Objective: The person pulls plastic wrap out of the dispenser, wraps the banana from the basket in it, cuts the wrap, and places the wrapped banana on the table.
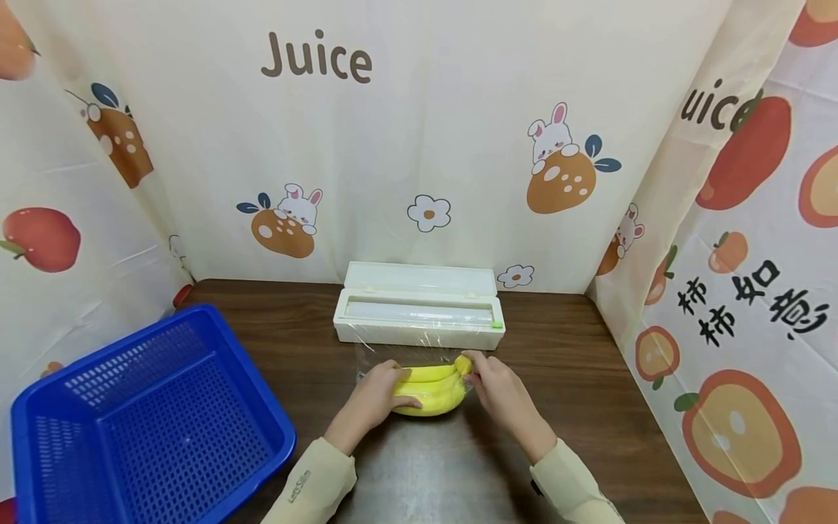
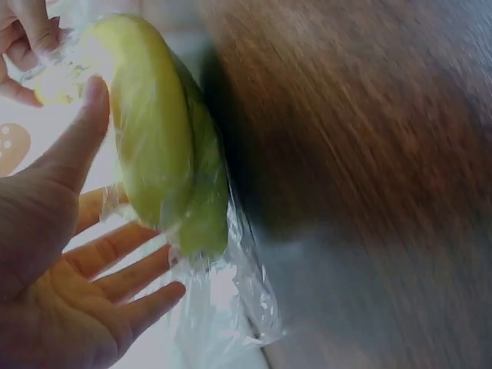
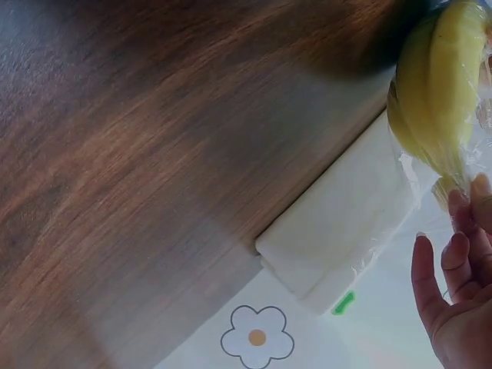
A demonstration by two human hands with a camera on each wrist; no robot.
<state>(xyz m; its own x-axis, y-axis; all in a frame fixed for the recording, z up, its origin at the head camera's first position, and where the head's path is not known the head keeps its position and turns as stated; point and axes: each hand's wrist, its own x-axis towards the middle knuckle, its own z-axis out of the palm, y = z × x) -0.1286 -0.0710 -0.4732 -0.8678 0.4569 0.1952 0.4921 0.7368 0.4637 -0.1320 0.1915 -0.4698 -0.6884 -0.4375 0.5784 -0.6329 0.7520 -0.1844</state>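
Note:
A bunch of yellow bananas (image 1: 428,397), with clear cling film (image 2: 231,304) around it, is between my two hands over the brown table. My left hand (image 1: 372,397) holds the bunch at its left end, thumb on the near side and fingers on the far side. At the stem end, my right hand (image 1: 500,389) pinches the film between thumb and forefinger (image 3: 459,206), its other fingers loosely bent. Film stretches back from the bananas toward a white cling film box (image 1: 419,336). Its lid stands up, and the film roll (image 1: 419,314) lies inside.
A blue plastic basket (image 1: 260,382) with mesh walls stands on the left, near my left forearm. Behind the box hangs a printed cloth (image 1: 419,145), and more cloth covers both sides. A small red thing (image 1: 182,295) shows behind the basket.

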